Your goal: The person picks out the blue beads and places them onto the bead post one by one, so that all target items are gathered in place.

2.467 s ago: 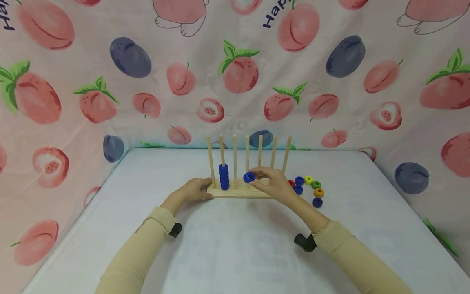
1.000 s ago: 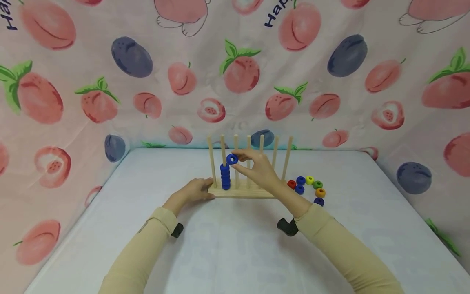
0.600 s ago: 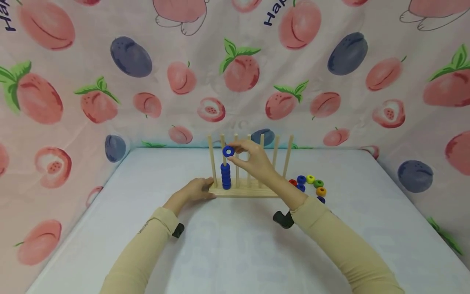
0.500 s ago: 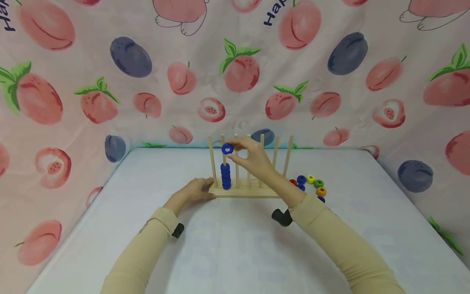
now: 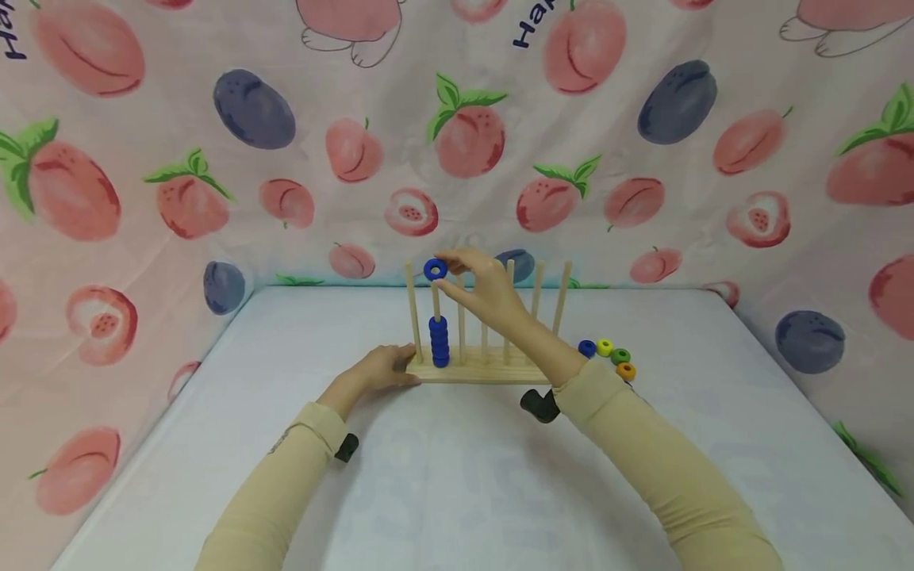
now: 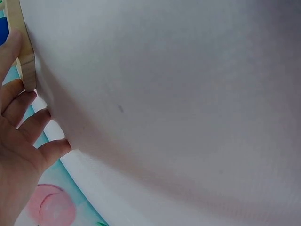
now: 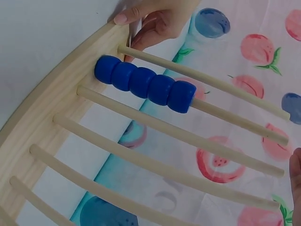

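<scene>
A wooden peg rack (image 5: 485, 374) with several upright pegs stands on the white table. Its left end is gripped by my left hand (image 5: 374, 369), and the right wrist view shows that hand's thumb (image 7: 126, 18) on the base's edge. Between thumb and fingertips my right hand (image 5: 493, 289) pinches a blue bead (image 5: 428, 272), its hole facing the head camera, at the top of the second peg from the left. I cannot tell whether the peg's tip is inside the hole. Lower on that peg sits a stack of blue beads (image 7: 143, 82); the top part of the peg is bare.
Right of the rack lie loose beads: a blue bead (image 5: 587, 348), a yellow bead (image 5: 604, 347), a green bead (image 5: 620, 357) and an orange bead (image 5: 626, 371). My right forearm covers others. A fruit-print cloth (image 5: 457, 198) hangs behind the table.
My right hand has carried the blue bead left and upward, from the rack's middle to the top of the second peg. The left hand has stayed on the rack's end.
</scene>
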Tool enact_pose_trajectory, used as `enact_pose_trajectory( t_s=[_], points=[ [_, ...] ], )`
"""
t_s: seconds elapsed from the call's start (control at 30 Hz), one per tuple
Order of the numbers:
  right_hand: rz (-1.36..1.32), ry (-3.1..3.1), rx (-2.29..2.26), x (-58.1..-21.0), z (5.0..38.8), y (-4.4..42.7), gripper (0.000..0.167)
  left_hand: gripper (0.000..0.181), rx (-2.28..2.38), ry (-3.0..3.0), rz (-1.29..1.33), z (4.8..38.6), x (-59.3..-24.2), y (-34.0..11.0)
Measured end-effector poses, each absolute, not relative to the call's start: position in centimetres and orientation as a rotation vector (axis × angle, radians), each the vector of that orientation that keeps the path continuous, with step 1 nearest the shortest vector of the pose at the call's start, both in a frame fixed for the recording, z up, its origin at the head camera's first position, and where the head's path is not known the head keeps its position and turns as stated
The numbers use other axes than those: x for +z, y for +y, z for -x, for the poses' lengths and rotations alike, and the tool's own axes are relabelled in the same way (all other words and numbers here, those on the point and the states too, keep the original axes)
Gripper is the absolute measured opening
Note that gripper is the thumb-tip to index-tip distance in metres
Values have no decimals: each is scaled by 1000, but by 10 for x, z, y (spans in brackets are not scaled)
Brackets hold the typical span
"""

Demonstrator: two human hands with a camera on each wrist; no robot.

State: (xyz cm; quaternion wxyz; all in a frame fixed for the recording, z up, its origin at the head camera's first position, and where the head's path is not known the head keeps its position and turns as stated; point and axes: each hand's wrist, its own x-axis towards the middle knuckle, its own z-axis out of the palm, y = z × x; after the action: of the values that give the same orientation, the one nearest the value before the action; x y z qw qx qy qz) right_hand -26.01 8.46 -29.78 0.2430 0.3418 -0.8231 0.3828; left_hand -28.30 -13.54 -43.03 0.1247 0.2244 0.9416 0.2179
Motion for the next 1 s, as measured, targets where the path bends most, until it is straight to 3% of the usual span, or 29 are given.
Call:
enact_pose_trajectory(
  t_s=[1.0],
  points=[
    [-859, -2378, 1005, -286, 281, 78, 35, 68, 610, 2759, -663, 283, -433, -135]
  ],
)
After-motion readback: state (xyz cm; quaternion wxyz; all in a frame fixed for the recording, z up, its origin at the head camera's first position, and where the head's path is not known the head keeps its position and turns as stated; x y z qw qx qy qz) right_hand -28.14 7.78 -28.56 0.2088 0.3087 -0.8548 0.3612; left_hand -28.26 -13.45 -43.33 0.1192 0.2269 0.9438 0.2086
